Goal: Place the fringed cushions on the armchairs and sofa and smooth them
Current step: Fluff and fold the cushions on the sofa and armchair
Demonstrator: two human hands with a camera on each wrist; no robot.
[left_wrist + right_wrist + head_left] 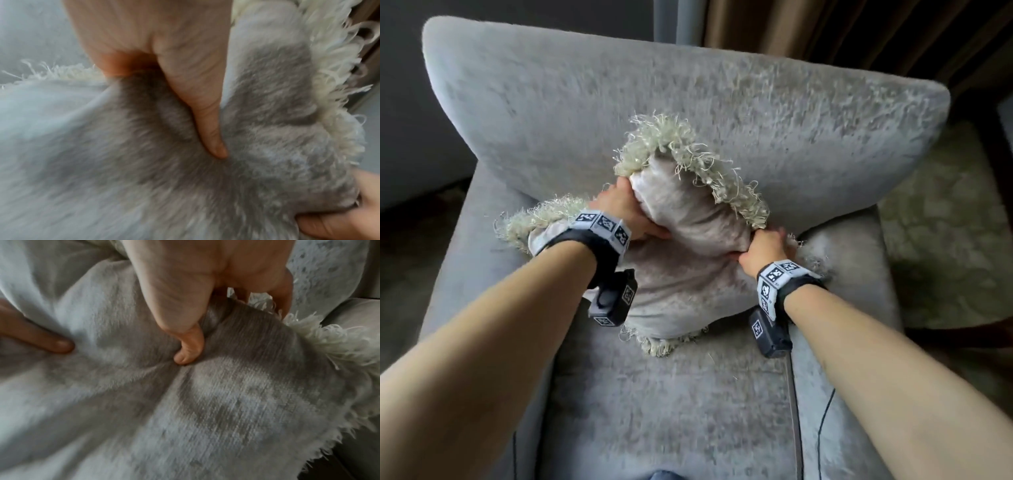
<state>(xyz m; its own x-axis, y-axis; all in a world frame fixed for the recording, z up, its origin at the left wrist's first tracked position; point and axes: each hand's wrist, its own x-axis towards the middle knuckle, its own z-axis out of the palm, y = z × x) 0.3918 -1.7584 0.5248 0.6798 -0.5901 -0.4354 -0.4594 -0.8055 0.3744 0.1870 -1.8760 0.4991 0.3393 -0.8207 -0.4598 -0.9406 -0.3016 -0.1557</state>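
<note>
One grey velvet fringed cushion [685, 287] with a pale shaggy fringe stands on the seat of the grey armchair [619, 85], leaning against its backrest. The cushion's top is bent forward and creased. My left hand [628, 214] grips the cushion's upper left part, and in the left wrist view its thumb [197, 100] digs into the cushion [92, 162]. My right hand [760, 251] holds the right edge near the fringe; its thumb [187, 337] presses a fold into the cushion [216, 418]. The other fingers of both hands are hidden behind the cushion.
The armchair's padded armrests [856, 267] flank the seat on both sides. Brown curtains [842, 31] hang behind the chair at the upper right. A patterned carpet [945, 222] covers the floor to the right, and a dark wall lies to the left.
</note>
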